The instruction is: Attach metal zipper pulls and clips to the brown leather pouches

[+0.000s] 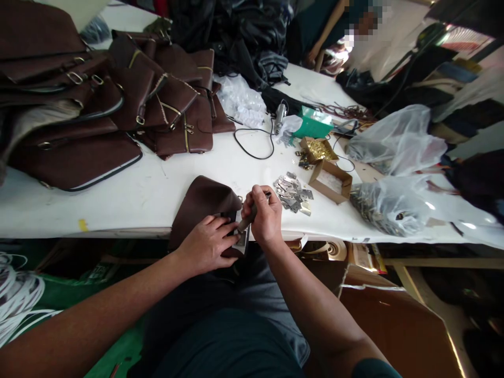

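Observation:
A brown leather piece [197, 202] lies at the table's front edge, partly folded, with a dark, light-edged opening on its right side. My left hand [208, 244] rests palm down over that opening, fingers spread and pressing on the leather. Closed around a slim dark hand tool [247, 221] is my right hand [266, 215]; the tool slants down left, its tip close to my left fingertips. The tool's exact kind cannot be made out. Just right of my right hand lies a loose pile of small flat metal plates [293, 193].
Brown leather bags [165, 100] are heaped at the left. Behind the plates stand an open cardboard box [331, 181] and a box of gold-coloured fittings [318, 149]. Clear plastic bags [394, 205] lie right. A co-worker's arm [326, 34] shows at the back. A large carton [394, 315] stands below.

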Demonstrator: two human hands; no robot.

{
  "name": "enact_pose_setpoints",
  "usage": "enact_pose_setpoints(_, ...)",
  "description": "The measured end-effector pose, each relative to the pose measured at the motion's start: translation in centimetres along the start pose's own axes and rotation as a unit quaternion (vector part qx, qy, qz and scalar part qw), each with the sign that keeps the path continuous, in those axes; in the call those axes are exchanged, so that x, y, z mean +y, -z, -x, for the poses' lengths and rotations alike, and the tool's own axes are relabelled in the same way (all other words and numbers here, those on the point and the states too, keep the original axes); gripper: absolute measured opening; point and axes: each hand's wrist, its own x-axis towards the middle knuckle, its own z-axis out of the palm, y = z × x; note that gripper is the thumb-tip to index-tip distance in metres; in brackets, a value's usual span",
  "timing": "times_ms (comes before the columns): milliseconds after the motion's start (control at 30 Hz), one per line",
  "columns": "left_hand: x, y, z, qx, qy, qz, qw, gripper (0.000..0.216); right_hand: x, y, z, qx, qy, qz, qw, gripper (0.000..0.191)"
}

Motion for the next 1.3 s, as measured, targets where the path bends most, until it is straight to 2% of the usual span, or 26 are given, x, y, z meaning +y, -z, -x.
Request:
enact_pose_setpoints(133,-0.1,-0.2,0.1,0.001,-0.002,0.001,1.000,0.035,-0.5,-0.3,0.3,-0.004,-0.011,0.041,0.999,0.049)
enact_pose_setpoints(400,-0.2,-0.6,0.3,0.030,-0.007,0.004,1.000,0.033,-0.3,0.2,2.4,-0.043,0.015,0.081,0.996,0.044)
enact_pose_setpoints(533,-0.2,-0.7,0.5,0.062,-0.002,0.017,0.998,0.042,-0.5,1.1,3.6,-0.062,0.054,0.133,0.988,0.047)
enact_pose_setpoints(733,-0.3,-0.6,0.7,0.045,-0.003,0.022,0.999,0.049,-3.4,0.9,4.1,-0.060,0.139,0.044,0.987,0.039)
enact_pose_setpoints(800,-0.2,-0.6,0.7,0.045,0.004,0.028,0.999,0.050,-3.4,0.7,4.4,-0.087,0.156,0.055,0.982,0.038)
enact_pose_setpoints(933,0.0,-0.5,0.5,0.040,0.029,0.053,0.997,0.052,-1.8,0.6,4.6,-0.136,0.135,0.146,0.971,0.043)
enact_pose_setpoints(1100,0.2,-0.3,0.3,0.027,0.025,0.048,0.998,0.049,-0.8,0.9,4.2,-0.108,0.151,0.119,0.975,0.038)
enact_pose_setpoints(1200,0.4,-0.1,0.3,0.020,0.023,0.038,0.999,0.045,-1.1,1.5,4.7,-0.079,0.119,0.142,0.980,0.039)
enact_pose_setpoints(1300,0.7,0.3,0.3,0.016,0.013,0.024,0.999,0.047,-1.5,3.1,6.3,-0.038,0.059,0.177,0.982,0.042)
